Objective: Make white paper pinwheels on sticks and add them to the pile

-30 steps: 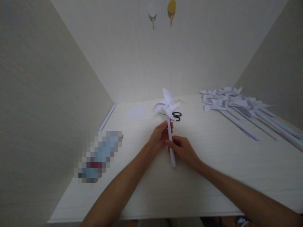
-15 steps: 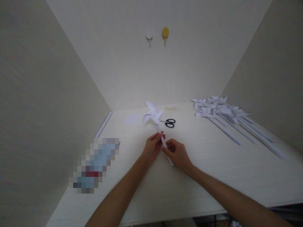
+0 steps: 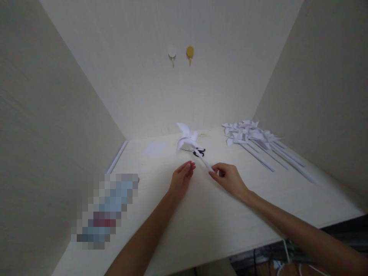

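The right hand [image 3: 230,178] has its fingers pinched on the near end of a paper pinwheel [image 3: 187,140]; the left hand [image 3: 181,178] is loosely curled, nothing visible in it. A light, steady pinch should spare the paper stick [image 3: 204,161]. The pinwheel extends forward and leftward from the right fingers, over the scissors [image 3: 200,152]. Right of the scissors lie more pinwheels [image 3: 253,135]; left, a paper sheet [image 3: 154,148].

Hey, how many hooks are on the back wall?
2: a white hook on the back wall, and a yellow hook to its right. Both appear higher than the paper pinwheel held in the right hand; none looks hidden.
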A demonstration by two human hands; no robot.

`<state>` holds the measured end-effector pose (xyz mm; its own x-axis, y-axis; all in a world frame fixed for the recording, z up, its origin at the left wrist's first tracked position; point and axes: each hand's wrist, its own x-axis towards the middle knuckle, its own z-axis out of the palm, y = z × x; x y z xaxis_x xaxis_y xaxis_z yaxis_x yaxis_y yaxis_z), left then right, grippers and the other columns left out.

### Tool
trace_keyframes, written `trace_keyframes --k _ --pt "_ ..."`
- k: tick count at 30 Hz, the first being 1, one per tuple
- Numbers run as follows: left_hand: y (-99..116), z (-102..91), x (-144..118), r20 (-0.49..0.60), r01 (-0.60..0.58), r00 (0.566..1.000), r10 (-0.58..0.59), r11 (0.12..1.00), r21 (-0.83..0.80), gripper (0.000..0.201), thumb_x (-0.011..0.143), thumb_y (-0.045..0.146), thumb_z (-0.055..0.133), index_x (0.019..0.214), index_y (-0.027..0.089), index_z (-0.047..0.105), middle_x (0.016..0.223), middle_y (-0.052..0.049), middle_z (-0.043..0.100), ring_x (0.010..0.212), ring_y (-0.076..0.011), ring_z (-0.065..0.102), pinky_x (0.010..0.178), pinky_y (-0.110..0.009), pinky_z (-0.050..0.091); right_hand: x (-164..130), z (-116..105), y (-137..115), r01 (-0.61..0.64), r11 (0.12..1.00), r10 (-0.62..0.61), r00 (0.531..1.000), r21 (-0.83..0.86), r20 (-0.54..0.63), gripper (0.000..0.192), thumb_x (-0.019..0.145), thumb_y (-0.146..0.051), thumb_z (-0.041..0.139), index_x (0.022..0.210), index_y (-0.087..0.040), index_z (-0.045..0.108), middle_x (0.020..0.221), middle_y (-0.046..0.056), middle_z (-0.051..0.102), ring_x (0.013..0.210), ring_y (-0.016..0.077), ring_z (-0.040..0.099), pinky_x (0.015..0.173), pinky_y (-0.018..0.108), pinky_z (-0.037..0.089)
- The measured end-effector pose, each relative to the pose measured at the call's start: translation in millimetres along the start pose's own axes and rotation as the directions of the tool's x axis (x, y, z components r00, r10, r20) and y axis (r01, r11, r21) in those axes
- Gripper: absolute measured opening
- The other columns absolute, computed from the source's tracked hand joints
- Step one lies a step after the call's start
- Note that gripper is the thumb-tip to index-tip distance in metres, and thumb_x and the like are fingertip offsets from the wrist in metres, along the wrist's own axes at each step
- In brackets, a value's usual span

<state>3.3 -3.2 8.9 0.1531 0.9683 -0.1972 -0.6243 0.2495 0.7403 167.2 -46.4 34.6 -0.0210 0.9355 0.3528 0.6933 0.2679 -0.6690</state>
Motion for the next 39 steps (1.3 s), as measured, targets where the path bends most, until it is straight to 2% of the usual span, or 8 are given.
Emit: trace_keyframes --k 4,8,12,16,21,32,39 --pt "2 -0.3 -1 0.01 0.032 0.999 -0.032 0.999 0.006 0.009 0.068 0.007 0.061 0.074 0.011 0.066 0.072 -0.005 0.066 0.065 -0.0075 0.061 0.06 -0.014 0.047 -6 -53 31 -0.043 0.991 0.028 0.993 -0.123 -0.118 0.023 0.072 -0.034 0.052 0.069 -0.014 0.063 0.054 0.002 0.058 0.045 0.0124 0.048 0.043 0.023 0.033" --pt "1 -1.5 1 0.018 0.036 0.999 -0.036 0.999 0.006 0.012 0.068 0.004 0.059 0.076 0.01 0.066 0.071 -0.006 0.066 0.065 -0.0073 0.061 0.06 -0.013 0.047 -20 -103 80 -0.153 0.94 0.096 0.976 -0.305 -0.193 0.031 0.071 -0.044 0.052 0.07 -0.015 0.063 0.057 0.005 0.061 0.043 0.0146 0.051 0.045 0.026 0.037" --pt "0 -2.5 3 -0.003 0.048 0.999 -0.048 0.999 0.0 0.013 0.068 0.002 0.056 0.076 0.009 0.065 0.07 -0.005 0.066 0.064 -0.0071 0.061 0.06 -0.014 0.047 -34 -133 132 -0.256 0.868 0.178 0.96 -0.425 -0.215 0.033 0.067 -0.048 0.051 0.066 -0.018 0.063 0.062 0.006 0.065 0.049 0.0176 0.056 0.052 0.029 0.041" --pt "1 -2.2 2 -0.003 0.06 0.998 -0.06 0.998 0.001 0.013 0.069 0.002 0.056 0.075 0.009 0.065 0.07 -0.006 0.066 0.064 -0.0074 0.061 0.06 -0.014 0.046 -38 -138 165 -0.368 0.829 0.293 0.927 -0.421 -0.234 0.033 0.062 -0.049 0.052 0.063 -0.018 0.064 0.067 0.008 0.067 0.055 0.0214 0.059 0.057 0.032 0.044" --pt "3 -1.3 0 -0.003 0.072 0.997 -0.072 0.997 0.009 0.013 0.069 0.002 0.056 0.075 0.009 0.065 0.07 -0.006 0.066 0.064 -0.0077 0.061 0.06 -0.015 0.046 -36 -136 176 -0.46 0.801 0.378 0.885 -0.383 -0.273 0.029 0.058 -0.046 0.054 0.063 -0.018 0.064 0.071 0.01 0.068 0.063 0.0259 0.061 0.061 0.035 0.045" --pt "3 -2.1 0 0.005 0.086 0.996 -0.086 0.996 0.034 0.014 0.069 0.001 0.054 0.073 0.008 0.065 0.069 -0.006 0.066 0.063 -0.0078 0.061 0.059 -0.015 0.046 -36 -143 197 -0.46 0.771 0.407 0.888 -0.44 -0.215 0.034 0.062 -0.047 0.053 0.07 -0.016 0.065 0.077 0.012 0.068 0.075 0.0297 0.061 0.068 0.037 0.044" --pt "2 -2.1 1 0.009 0.089 0.996 -0.089 0.995 0.039 0.013 0.069 0.002 0.054 0.073 0.009 0.065 0.069 -0.006 0.066 0.062 -0.0078 0.06 0.058 -0.015 0.046 -38 -141 196 -0.472 0.731 0.426 0.88 -0.493 -0.21 0.037 0.066 -0.045 0.052 0.08 -0.014 0.067 0.082 0.013 0.068 0.077 0.0292 0.062 0.067 0.035 0.045"
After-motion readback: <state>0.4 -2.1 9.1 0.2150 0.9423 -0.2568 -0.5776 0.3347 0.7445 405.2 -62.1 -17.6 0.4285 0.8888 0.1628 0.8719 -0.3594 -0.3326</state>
